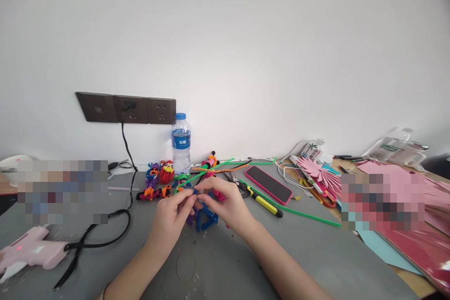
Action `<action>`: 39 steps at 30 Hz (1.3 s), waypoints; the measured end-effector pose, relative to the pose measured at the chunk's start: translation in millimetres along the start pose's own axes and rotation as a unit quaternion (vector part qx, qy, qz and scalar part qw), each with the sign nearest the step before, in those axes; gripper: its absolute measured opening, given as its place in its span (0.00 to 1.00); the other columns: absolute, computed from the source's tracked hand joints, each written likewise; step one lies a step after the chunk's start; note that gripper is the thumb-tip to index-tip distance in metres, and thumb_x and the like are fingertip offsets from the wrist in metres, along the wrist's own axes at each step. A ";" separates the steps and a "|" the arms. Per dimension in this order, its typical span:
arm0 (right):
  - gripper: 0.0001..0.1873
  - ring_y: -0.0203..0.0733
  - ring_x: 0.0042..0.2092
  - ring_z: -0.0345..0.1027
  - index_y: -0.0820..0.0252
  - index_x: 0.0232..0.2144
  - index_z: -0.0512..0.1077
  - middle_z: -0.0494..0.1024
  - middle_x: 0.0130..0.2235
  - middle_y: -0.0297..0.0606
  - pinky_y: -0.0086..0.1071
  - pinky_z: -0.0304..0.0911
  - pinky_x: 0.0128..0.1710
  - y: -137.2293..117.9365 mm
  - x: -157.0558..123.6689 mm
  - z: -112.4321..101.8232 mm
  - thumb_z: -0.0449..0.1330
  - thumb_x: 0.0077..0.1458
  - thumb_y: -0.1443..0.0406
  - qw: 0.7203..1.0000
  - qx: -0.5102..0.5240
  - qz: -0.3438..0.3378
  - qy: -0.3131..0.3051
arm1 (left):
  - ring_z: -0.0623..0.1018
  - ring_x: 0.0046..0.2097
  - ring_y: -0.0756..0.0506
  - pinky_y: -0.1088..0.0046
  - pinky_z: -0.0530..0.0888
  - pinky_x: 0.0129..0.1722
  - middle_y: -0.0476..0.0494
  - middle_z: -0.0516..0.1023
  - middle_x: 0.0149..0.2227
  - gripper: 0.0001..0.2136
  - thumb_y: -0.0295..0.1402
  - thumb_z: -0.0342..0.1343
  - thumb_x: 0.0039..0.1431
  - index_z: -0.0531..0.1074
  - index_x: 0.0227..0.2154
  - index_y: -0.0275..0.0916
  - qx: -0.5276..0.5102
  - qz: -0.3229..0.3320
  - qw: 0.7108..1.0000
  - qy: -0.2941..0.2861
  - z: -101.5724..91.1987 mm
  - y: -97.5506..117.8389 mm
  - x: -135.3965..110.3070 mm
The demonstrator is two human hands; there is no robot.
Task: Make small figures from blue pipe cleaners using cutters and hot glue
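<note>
My left hand (173, 215) and my right hand (221, 204) meet over the grey table (225, 262), fingers pinched together on a blue pipe-cleaner figure (206, 218). The figure's blue legs stick out below my fingers, with a purple bit beside them. A green pipe cleaner (207, 173) slants up from just behind my fingertips. Behind my hands lie several finished pipe-cleaner figures (160, 176) in purple, red and orange.
A water bottle (181, 143) stands by the wall under the sockets (126, 108). A pink-cased phone (268, 184), a yellow-handled cutter (262, 200) and a long green stem (305, 213) lie to the right. A pink glue gun (30, 251) with black cord lies left. Pink paper (415, 215) fills the right.
</note>
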State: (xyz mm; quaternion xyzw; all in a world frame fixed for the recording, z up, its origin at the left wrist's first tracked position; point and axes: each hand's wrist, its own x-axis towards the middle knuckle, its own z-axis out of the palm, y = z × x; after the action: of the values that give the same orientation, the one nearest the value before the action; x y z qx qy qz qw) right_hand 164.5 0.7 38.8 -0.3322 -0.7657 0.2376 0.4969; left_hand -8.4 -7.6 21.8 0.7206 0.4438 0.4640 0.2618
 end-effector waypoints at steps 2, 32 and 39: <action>0.08 0.38 0.32 0.74 0.58 0.41 0.76 0.81 0.36 0.40 0.32 0.72 0.35 0.8 -0.4 -0.5 0.60 0.59 0.66 1.000 0.000 -0.010 -0.013 | 0.77 0.21 0.48 0.78 0.72 0.23 0.49 0.77 0.18 0.12 0.37 0.51 0.60 0.76 0.29 0.38 0.005 0.009 1.000 0.013 0.1 -1.8 -0.2; 0.08 0.38 0.33 0.72 0.59 0.34 0.73 0.75 0.34 0.36 0.33 0.70 0.36 -2.1 2.2 1.5 0.62 0.58 0.59 0.972 0.198 0.107 -0.063 | 0.76 0.21 0.49 0.79 0.70 0.22 0.49 0.80 0.21 0.12 0.37 0.54 0.60 0.79 0.29 0.38 0.021 0.016 1.000 0.003 -3.7 -7.8 0.6; 0.10 0.41 0.38 0.74 0.60 0.29 0.73 0.78 0.38 0.40 0.34 0.70 0.39 0.2 3.4 -4.0 0.66 0.53 0.59 0.972 0.179 0.135 -0.072 | 0.78 0.22 0.48 0.79 0.73 0.24 0.50 0.79 0.19 0.11 0.36 0.53 0.59 0.80 0.30 0.40 -0.005 0.003 1.000 -0.013 -2.6 -7.5 1.1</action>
State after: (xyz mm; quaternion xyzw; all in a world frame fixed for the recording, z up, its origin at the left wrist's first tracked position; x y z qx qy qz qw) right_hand 167.2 3.5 42.3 -0.3199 -0.6927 0.4587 0.4555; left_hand -13.5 -3.2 17.5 0.7267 0.4357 0.4575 0.2696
